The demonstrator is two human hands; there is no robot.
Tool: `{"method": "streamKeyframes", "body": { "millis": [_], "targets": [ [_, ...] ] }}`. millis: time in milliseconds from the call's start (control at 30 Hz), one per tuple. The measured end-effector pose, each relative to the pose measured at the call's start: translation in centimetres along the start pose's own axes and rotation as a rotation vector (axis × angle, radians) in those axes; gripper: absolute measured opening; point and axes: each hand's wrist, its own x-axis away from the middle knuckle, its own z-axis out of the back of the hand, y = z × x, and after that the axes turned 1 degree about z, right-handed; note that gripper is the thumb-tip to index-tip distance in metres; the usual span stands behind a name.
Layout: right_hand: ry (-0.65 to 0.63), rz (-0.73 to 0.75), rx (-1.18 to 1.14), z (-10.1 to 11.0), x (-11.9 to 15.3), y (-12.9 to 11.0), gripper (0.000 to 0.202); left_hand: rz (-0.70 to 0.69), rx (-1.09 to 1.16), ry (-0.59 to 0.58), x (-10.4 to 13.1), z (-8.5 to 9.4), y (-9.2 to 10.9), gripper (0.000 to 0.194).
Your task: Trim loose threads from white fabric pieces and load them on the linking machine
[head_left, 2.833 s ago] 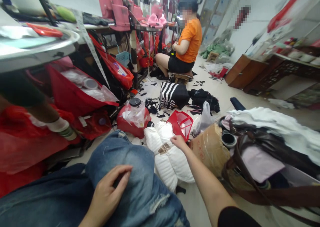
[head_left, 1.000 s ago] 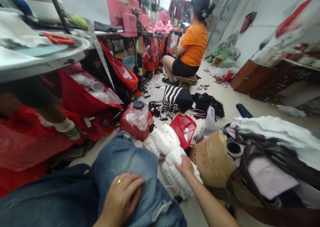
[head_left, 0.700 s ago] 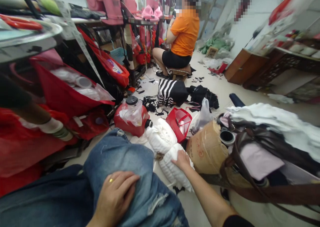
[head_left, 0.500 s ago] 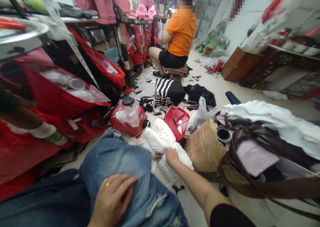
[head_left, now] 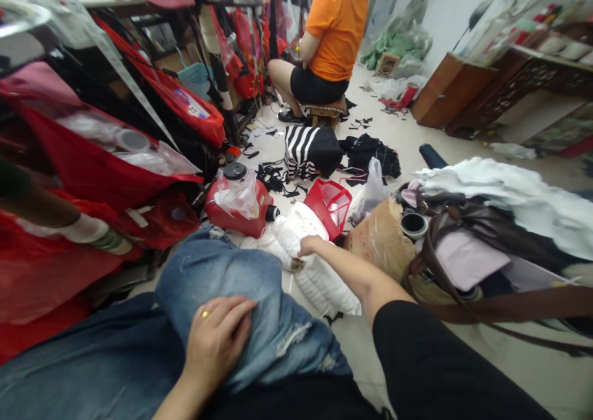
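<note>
My left hand [head_left: 221, 333], with a ring on one finger, lies flat on my knee in ripped blue jeans [head_left: 227, 278]. Its fingers are stretched out and hold nothing. Down on the floor, my right hand [head_left: 309, 246] reaches in among soft white fabric bundles. The fingers curl onto the upper white fabric bundle [head_left: 296, 225], their tips partly hidden. Below the wrist lies another white bundle [head_left: 327, 284], with a small brown patch [head_left: 296, 264] showing between the two.
A red jug [head_left: 238, 207] and a red bag [head_left: 328, 201] stand beyond the bundles. To the right is a torn cardboard carton [head_left: 382, 238] near a brown strap [head_left: 509, 302]. A person in orange [head_left: 338, 31] sits on a stool [head_left: 324, 114]. Black scraps [head_left: 273, 176] litter the floor.
My right hand has moved up and left from the nearer bundle to the farther one, its fingers now curled downward. The left hand still rests on the knee. The view has tipped down.
</note>
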Motion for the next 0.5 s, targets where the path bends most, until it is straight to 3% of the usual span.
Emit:
{"method": "streamKeyframes", "body": {
  "millis": [100, 200, 367, 500],
  "targets": [
    [-0.079, 0.069, 0.037, 5.0, 0.1, 0.6, 0.034, -0.007, 0.021, -0.001, 0.1, -0.2, -0.1, 0.016],
    [-0.095, 0.141, 0.025, 7.8, 2.5, 0.8, 0.032, -0.026, 0.012, -0.017, -0.5, -0.5, 0.0, 0.016],
    [-0.151, 0.221, -0.068, 6.6, 6.8, 2.2, 0.034, -0.05, 0.007, -0.015, -0.9, -0.3, 0.3, 0.017],
    [-0.026, 0.056, -0.094, 4.8, 5.7, 4.9, 0.034, -0.043, 0.011, 0.012, -0.1, 0.0, 0.2, 0.016]
  ]
}}
